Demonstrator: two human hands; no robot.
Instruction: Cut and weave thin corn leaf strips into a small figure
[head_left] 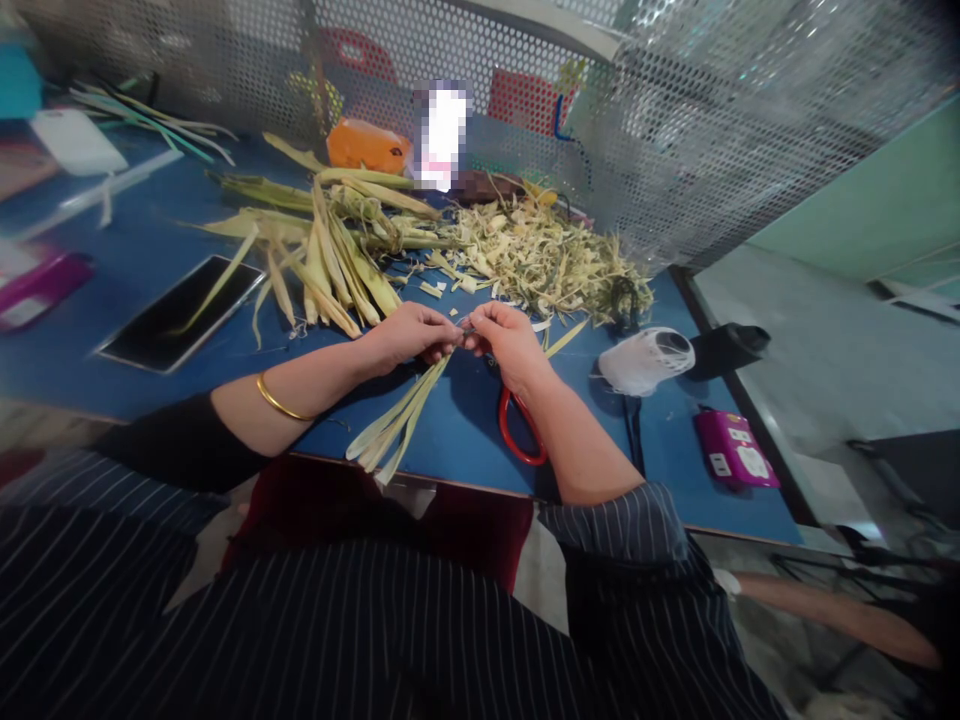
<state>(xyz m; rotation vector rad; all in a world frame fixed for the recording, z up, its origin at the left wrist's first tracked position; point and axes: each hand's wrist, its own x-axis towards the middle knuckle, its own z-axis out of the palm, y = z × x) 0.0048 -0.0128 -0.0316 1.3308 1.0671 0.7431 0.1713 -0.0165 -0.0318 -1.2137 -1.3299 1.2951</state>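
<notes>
My left hand [416,331] is closed in a pinch on the top of a bundle of corn husk strips [405,420], which fan out downward towards the table's front edge. Right beside it, my right hand [510,340] pinches at the same gathered end, fingertips nearly touching the left ones. Whatever lies between the right fingertips is too small to make out. Under the right wrist, the red handle of a pair of scissors [517,430] shows, its blades hidden. Whole corn husks [337,260] lie just beyond my left hand.
A heap of husk scraps [547,250] lies behind my hands. White [637,362] and black thread spools [731,350] and a purple box [736,450] are on the right. On the left are a dark phone-like slab [180,315] and a purple item [46,288]. A perforated metal screen [495,50] stands behind.
</notes>
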